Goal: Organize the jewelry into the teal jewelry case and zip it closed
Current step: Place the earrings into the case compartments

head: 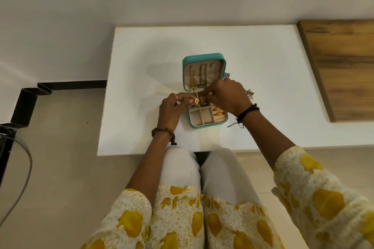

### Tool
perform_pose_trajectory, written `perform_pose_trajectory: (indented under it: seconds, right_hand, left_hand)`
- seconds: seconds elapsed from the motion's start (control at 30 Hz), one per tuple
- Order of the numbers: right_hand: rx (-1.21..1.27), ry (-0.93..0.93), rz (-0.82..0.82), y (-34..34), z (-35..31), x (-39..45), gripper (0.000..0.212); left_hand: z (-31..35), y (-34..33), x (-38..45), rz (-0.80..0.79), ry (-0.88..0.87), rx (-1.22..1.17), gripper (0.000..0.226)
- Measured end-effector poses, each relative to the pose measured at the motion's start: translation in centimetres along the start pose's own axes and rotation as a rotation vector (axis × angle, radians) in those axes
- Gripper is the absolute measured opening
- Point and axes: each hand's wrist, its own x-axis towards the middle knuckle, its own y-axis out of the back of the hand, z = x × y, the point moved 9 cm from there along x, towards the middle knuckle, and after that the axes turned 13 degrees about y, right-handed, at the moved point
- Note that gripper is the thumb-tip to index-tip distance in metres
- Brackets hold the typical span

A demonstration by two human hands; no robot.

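Teal jewelry case (204, 125): lies open on the white table (141, 66), under both hands, lid upright beyond them.
Left hand (172, 110): pinches a gold earring (196, 100) at the case's left edge.
Right hand (226, 95): fingers curled, pinching gold jewelry (202, 99) over a rear compartment.
Gold rings (217, 111): in the ring rolls, just under the right hand.
Chains (199, 76): hang inside the lid.

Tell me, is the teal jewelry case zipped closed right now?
No, the teal jewelry case lies open on the white table, its lid folded back with chains hanging inside, while both hands work over its tray.
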Motion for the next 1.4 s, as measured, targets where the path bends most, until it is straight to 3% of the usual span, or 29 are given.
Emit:
perform_pose_trajectory:
  seconds: [0.13, 0.27, 0.37, 0.47, 0.7, 0.83, 1.13, 1.4]
  right_hand:
    - [0.005, -0.096, 0.179, 0.6, 0.3, -1.3, 0.023]
    - [0.612, -0.210, 0.396, 1.6, 0.8, -3.0, 0.015]
    - [0.930, -0.275, 0.359, 1.0, 0.4, -4.1, 0.016]
    - [1.016, -0.292, 0.327, 0.7, 0.4, -4.6, 0.013]
    - [0.871, -0.350, 0.396, 0.2, 1.6, -4.4, 0.010]
    - [0.691, -0.371, 0.377, -0.7, 2.0, -3.9, 0.015]
    - [0.409, -0.315, 0.388, -0.2, 1.0, -3.3, 0.018]
    - [0.095, -0.250, 0.260, -0.5, -0.5, -3.0, 0.024]
  left_hand:
    - [0.4, 0.0, -0.1, -0.001, 0.002, 0.003, 0.019]
    - [1.5, -0.4, -0.2, -0.022, -0.013, 0.027, 0.016]
    - [2.2, -0.8, -0.4, 0.001, 0.020, -0.008, 0.017]
    - [2.5, -0.9, -0.7, 0.066, 0.074, -0.025, 0.013]
    - [1.2, -1.8, -0.5, 0.044, 0.210, -0.074, 0.019]
    - [0.3, -1.4, -0.5, 0.111, 0.236, -0.009, 0.018]
    - [2.3, -2.2, -0.9, 0.232, 0.058, 0.350, 0.018]
    - [2.6, -2.5, -1.2, 0.268, 0.012, 0.570, 0.022]
